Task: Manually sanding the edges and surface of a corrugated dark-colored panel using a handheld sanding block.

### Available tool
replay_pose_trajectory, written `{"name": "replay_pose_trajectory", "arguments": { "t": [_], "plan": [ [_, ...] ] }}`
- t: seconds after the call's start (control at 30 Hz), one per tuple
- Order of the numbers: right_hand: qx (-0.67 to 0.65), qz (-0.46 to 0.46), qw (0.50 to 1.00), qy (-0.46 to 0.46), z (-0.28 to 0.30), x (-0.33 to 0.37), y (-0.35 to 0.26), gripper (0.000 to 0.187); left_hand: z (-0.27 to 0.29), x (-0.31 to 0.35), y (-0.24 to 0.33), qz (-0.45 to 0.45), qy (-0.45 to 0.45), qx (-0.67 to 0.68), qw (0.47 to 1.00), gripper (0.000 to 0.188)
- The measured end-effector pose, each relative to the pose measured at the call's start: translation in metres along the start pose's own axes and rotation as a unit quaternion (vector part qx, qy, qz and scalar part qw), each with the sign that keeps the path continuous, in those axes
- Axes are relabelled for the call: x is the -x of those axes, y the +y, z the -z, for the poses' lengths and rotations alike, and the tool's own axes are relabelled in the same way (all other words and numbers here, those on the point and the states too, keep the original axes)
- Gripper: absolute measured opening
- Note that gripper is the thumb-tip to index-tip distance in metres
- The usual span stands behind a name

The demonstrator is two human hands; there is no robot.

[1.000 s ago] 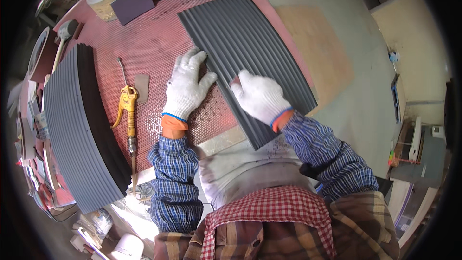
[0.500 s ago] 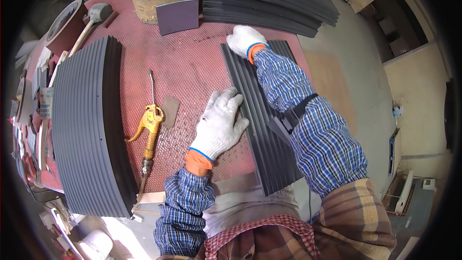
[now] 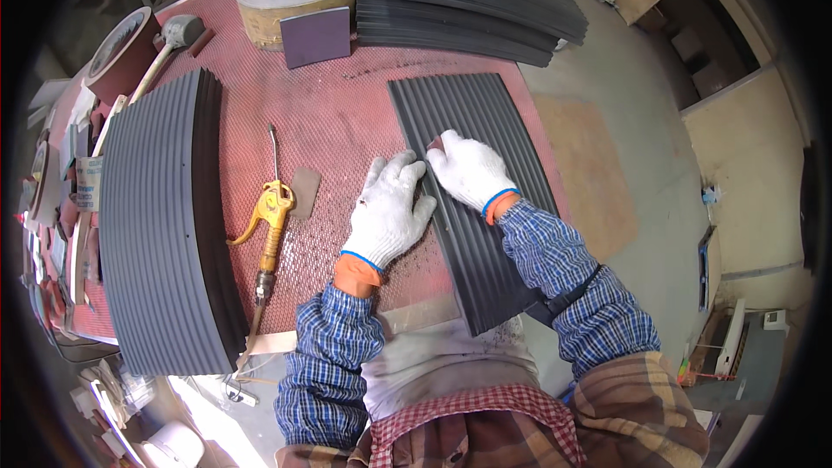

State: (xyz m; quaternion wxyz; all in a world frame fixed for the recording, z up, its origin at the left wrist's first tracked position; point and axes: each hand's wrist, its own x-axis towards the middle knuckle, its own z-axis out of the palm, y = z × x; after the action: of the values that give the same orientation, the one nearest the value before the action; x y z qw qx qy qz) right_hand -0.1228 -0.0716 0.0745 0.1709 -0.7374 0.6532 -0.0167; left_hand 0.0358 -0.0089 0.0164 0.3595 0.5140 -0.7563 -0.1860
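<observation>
A dark grey ribbed panel (image 3: 472, 247) lies lengthwise on a red mesh-textured table mat (image 3: 303, 108), at the right side of the table. My right hand (image 3: 471, 172), in a white knit glove, is closed over the panel near its left edge. Between its fingers shows a small brown piece of sandpaper (image 3: 436, 145), mostly hidden by the glove. My left hand (image 3: 387, 208), gloved too, lies flat with fingers stretched out, its fingertips by the panel's left edge. Left of it are a yellow air blow gun (image 3: 274, 208) and a small grey-brown flat pad (image 3: 304, 193).
A stack of ribbed panels (image 3: 156, 217) stands at the left, and another stack (image 3: 468, 4) at the back. Near them are a large abrasive roll (image 3: 260, 22), a purple-brown block (image 3: 316, 37), a mallet (image 3: 180, 30) and a brown tape-like roll (image 3: 117, 56).
My right hand has moved from the panel's far end toward me, to about its middle. My left hand has stayed nearly in place.
</observation>
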Motion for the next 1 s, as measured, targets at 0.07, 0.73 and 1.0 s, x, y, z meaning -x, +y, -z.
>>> {"name": "replay_pose_trajectory", "arguments": {
  "t": [0.07, 0.73, 1.0],
  "plan": [
    [0.001, 0.008, 1.000, 0.013, 0.002, -0.013, -0.001, 0.037, -0.001, 0.002, 0.002, 0.009, -0.012, -0.008, 1.000, 0.053],
    [0.007, 0.010, 1.000, 0.028, -0.011, 0.067, 0.013, 0.032, -0.005, -0.001, -0.005, -0.009, 0.004, 0.009, 1.000, 0.048],
    [-0.029, -0.035, 0.999, -0.029, -0.037, 0.282, 0.050, 0.024, -0.008, 0.000, -0.008, 0.026, -0.037, 0.021, 0.999, 0.051]
  ]
}}
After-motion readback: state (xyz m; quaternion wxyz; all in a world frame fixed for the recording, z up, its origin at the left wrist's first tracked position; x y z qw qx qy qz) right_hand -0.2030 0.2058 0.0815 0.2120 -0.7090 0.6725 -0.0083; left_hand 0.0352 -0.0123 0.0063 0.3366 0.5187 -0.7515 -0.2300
